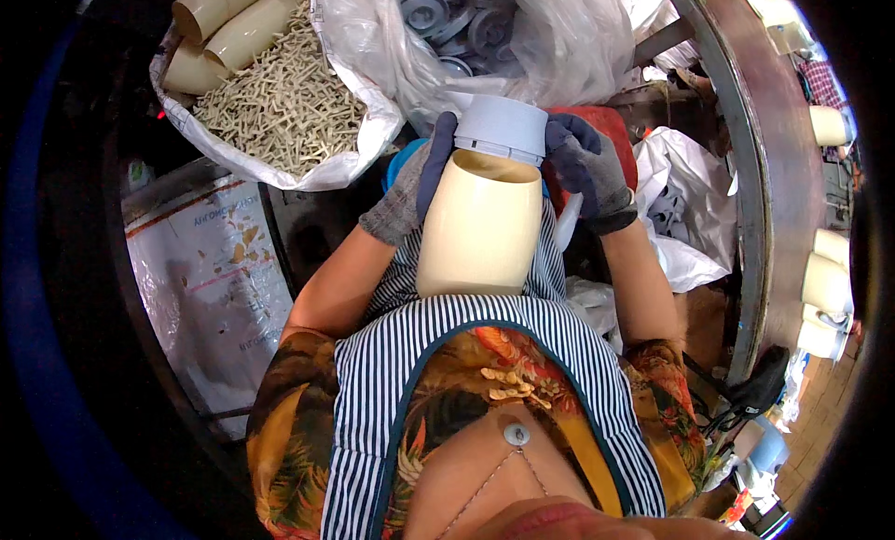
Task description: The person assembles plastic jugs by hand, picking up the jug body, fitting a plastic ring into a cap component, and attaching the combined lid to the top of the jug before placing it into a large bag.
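- While the cream plastic tube [480, 228] rests upright against the striped apron [447, 335] at picture centre, the grey cap [501, 128] sits at its twelve o'clock end, tilted, not seated by my judgement.
- Left hand [415, 190], gloved, wraps the tube's top at ten o'clock; right hand [587, 167], gloved, grips the cap at two o'clock.
- Next move likely calls for squaring the cap and pressing evenly.
- Tube's lower end is hidden behind the apron; most fingertips are out of sight behind the cap and tube; the bagged grey parts [461, 22] at twelve o'clock blur through plastic.
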Demonstrator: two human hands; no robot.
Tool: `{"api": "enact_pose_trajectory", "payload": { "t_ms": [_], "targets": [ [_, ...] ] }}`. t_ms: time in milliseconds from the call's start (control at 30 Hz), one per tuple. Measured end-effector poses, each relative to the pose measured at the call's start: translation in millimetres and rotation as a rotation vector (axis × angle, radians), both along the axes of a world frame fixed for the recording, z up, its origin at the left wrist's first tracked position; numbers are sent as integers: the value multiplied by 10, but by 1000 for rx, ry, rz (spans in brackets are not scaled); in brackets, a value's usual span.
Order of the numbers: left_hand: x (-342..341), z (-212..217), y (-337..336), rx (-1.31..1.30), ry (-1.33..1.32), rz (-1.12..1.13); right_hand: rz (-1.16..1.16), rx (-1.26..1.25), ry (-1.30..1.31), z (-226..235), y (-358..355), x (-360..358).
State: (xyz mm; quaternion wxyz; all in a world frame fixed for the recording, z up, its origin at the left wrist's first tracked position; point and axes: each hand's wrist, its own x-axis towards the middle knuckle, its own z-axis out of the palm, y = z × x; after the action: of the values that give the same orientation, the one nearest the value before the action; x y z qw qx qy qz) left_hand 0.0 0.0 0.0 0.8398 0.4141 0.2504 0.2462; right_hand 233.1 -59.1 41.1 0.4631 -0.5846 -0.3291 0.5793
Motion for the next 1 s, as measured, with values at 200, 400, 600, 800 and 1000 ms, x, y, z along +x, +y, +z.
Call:
{"api": "enact_pose_trajectory", "payload": {
  "t_ms": [200,400,600,800,1000],
  "targets": [
    [78,-173,33,-64,-75,17,29,-13,17,24,28,70],
    [-9,-217,60,45,28,-3,12,58,-57,-129,-9,42],
    [-55,-140,211,-27,-44,-77,29,183,-257,-237,-70,26],
    [-125,-56,299,1495,252,-91,19,332,-394,-370,-91,18],
    [40,466,92,262,313,-71,17,436,-461,-310,-152,-84]
  ]
}}
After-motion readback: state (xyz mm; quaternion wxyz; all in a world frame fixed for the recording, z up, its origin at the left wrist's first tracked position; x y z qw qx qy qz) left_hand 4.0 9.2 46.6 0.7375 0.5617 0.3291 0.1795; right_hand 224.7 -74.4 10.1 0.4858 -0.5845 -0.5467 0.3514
